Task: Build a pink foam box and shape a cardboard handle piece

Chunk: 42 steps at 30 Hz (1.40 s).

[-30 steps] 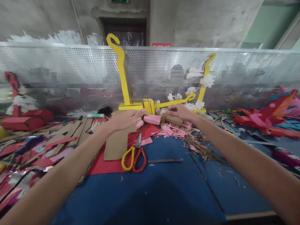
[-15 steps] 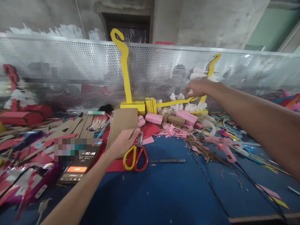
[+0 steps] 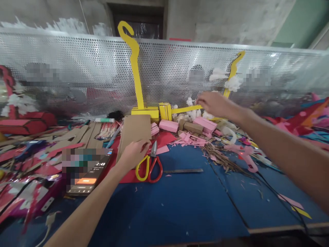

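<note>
My left hand point(image 3: 135, 152) rests over the lower right part of a brown cardboard sheet point(image 3: 136, 128), its fingers loosely bent and holding nothing visible. Right beside it lie scissors point(image 3: 149, 169) with one yellow and one red handle, blades pointing away. Stretched out over the back of the table, my right hand point(image 3: 214, 103) has its fingers bent and apart, near the end of a lying yellow strip point(image 3: 186, 109). Behind it stands a yellow hooked piece point(image 3: 233, 70) with white fluffy tufts point(image 3: 233, 83). A taller yellow hooked piece point(image 3: 136, 68) stands on a yellow box base point(image 3: 145, 112).
A metal blade point(image 3: 183, 171) lies on the blue table point(image 3: 164, 209). Pink paper boxes point(image 3: 168, 126), scraps and a pink glue gun point(image 3: 245, 157) with a cable lie to the right. A phone point(image 3: 89, 178) and paper scraps fill the left. A perforated metal panel point(image 3: 174, 75) closes the back.
My right hand has moved left and lower, away from the standing yellow hooked piece. My left hand has shifted slightly left, off the scissors' tip. The view has tilted a little.
</note>
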{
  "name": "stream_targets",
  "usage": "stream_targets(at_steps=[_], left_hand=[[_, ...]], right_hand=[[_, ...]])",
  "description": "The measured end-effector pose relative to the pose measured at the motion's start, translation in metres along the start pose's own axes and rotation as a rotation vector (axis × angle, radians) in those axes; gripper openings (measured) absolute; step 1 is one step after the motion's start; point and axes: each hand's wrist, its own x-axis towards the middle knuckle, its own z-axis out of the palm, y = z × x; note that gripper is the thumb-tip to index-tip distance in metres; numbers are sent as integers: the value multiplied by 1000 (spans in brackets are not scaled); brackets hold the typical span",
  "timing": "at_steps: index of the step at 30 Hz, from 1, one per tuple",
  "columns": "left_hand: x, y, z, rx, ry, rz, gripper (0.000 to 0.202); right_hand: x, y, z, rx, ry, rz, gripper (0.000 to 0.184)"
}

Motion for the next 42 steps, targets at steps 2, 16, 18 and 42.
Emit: stream_targets(at_steps=[2,16,18,42], left_hand=[[-1,-4,0,36,24,-13,31],[-5,-3,5,139,-15,81,26],[-5,-5,5,148,-9,91,25],[-4,-9,6,193,58,126,22]], right_hand=[[-26,-46,21,88,-56,-67,38],[-136,-102,102,450,-373,-12,22],[-142,-104,101,446,-384,62,22],[-154,-116,87,158,-458,11,36]])
